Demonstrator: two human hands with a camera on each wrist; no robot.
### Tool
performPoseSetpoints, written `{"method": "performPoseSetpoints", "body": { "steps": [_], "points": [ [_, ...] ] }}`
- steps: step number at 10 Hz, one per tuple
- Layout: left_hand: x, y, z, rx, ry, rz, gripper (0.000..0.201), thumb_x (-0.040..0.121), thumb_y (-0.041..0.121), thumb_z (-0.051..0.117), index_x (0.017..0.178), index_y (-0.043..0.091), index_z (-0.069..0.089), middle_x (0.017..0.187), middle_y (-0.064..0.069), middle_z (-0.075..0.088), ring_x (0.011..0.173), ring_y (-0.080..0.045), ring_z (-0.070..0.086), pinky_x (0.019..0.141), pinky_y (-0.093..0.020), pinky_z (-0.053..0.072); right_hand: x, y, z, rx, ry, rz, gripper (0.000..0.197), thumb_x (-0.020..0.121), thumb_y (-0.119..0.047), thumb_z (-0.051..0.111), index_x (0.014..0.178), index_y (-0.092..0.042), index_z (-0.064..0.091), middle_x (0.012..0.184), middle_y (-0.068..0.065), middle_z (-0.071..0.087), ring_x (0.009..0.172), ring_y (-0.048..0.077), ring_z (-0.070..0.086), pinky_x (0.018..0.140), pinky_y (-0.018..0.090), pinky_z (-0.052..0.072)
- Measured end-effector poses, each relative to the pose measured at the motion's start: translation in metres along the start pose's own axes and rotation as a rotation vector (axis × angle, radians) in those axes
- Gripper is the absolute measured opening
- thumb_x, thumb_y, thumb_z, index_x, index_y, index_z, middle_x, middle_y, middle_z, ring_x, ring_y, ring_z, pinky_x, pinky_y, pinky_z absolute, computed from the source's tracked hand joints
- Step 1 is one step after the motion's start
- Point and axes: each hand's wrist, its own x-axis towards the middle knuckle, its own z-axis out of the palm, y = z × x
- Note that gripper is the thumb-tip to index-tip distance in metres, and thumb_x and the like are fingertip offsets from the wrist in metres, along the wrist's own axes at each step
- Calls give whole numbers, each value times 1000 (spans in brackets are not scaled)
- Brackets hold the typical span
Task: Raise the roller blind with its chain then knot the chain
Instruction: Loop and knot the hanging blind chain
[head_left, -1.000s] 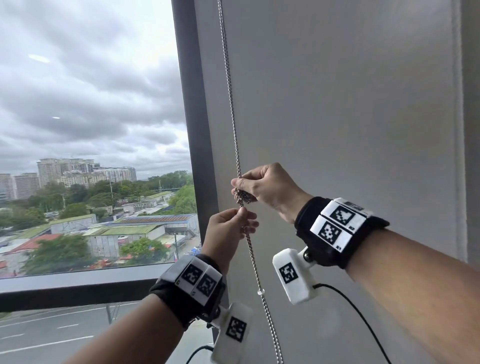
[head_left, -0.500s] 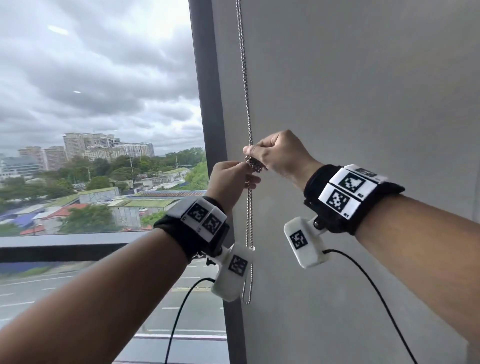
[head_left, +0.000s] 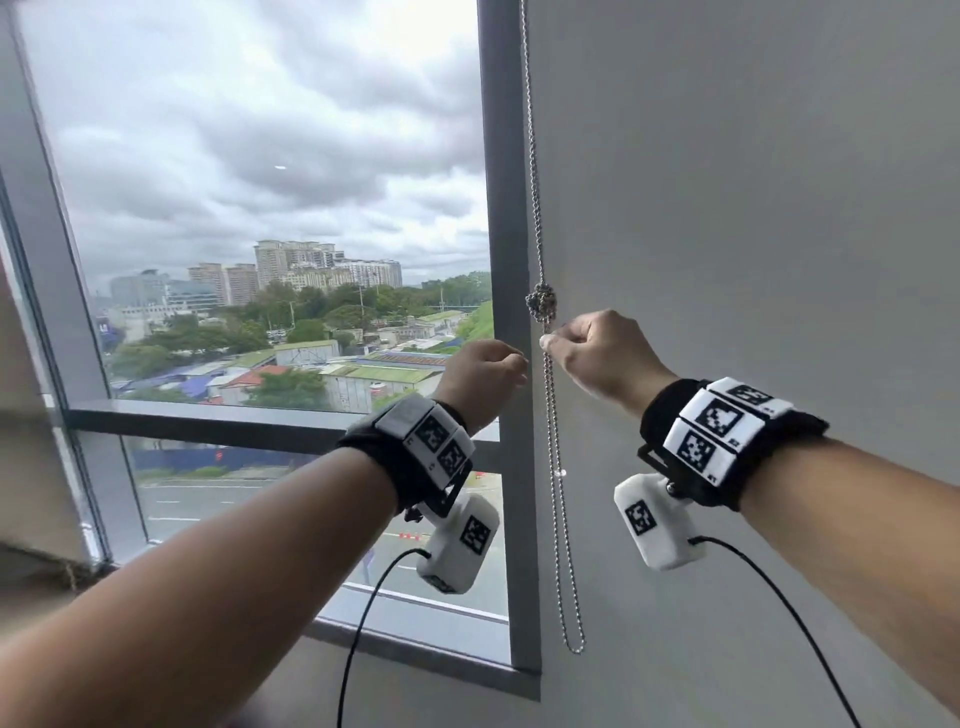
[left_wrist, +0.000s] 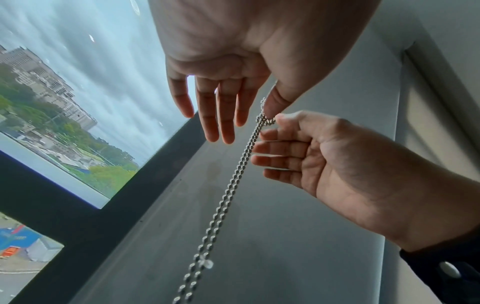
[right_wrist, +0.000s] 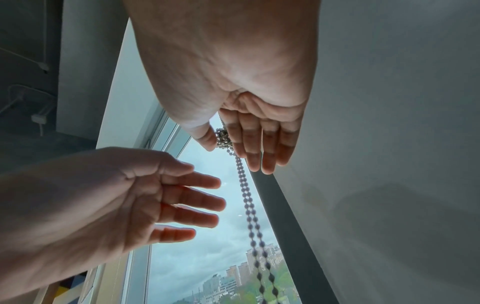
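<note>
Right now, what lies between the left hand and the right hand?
The doubled chain hangs between the left hand and right hand; the head view shows it.

We count one silver bead chain (head_left: 555, 467), hanging as two strands side by side at twelve o'clock and closing in one loop at six o'clock. On it we find one bunched knot (head_left: 542, 302) and one small clear plastic stopper bead (head_left: 560, 472). We see two bare hands: one left hand (head_left: 480, 375) at nine o'clock of the chain, one right hand (head_left: 597, 353) at three o'clock. Each forearm carries one black wristband with white coded marker tiles, two in all (head_left: 426, 449) (head_left: 719, 431), and one white camera block, again two (head_left: 460, 545) (head_left: 654, 519). We count one grey window frame post (head_left: 506, 312).
</note>
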Motion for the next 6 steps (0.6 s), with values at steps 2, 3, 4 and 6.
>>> {"method": "performPoseSetpoints", "body": {
  "steps": [2,3,4,6],
  "points": [
    [-8,-21,-40,131,-3,0,36,70,29,50,86,6,72,83,-14,72,87,-35,66,85,-47,52,-10,-15,18,-86,-79,16,28,90,-31,58,95,-9,75,99,7,75,100,22,67,82,23,45],
    [-5,-35,-66,268,-19,23,30,84,25,55,103,7,70,99,-14,72,95,-31,65,89,-41,50,-9,-29,25,-144,-95,30,28,91,-31,57,102,-11,74,105,7,74,105,23,65,90,28,47],
    [-2,-48,-95,430,-48,43,38,90,32,52,118,8,62,110,-12,70,101,-28,62,91,-38,48,-6,-46,34,-216,-115,39,30,91,-31,58,108,-11,72,110,9,73,107,25,63,94,30,46],
    [15,-58,-144,614,-133,60,62,91,50,45,135,7,44,135,-15,55,116,-30,56,97,-42,46,1,-71,49,-296,-145,33,35,93,-32,55,120,-12,67,120,9,68,113,24,59,98,31,45]
  ]
}}
